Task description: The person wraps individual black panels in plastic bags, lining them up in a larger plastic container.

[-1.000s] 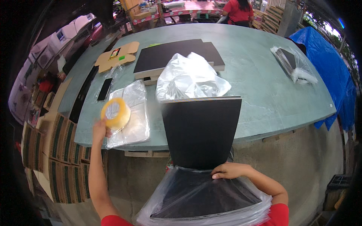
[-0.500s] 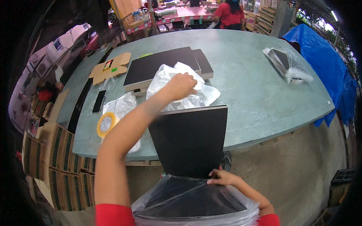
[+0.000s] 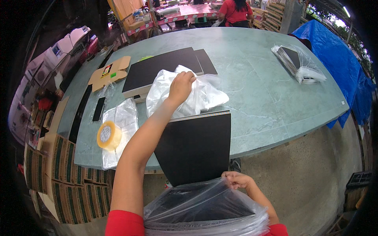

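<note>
A large black board stands tilted at the table's near edge, its lower part inside a clear plastic bag close to my body. My right hand is closed on the rim of that bag, by the board's right side. Stretched forward past the board's top edge, my left hand is closed on crumpled white translucent plastic. This plastic lies partly over a stack of black boards with pale edges. What lies under my left fingers is partly hidden.
On the green table lie a tape roll on flat clear bags, a black phone and a cut cardboard piece. Bagged boards lie far right, near a blue tarp. Cartons stand left; a person is beyond.
My right hand has drawn the bag's rim slightly up and outward, stretching it across the board. My left hand stays at the white plastic, which has spread a little. The view has shifted slightly.
</note>
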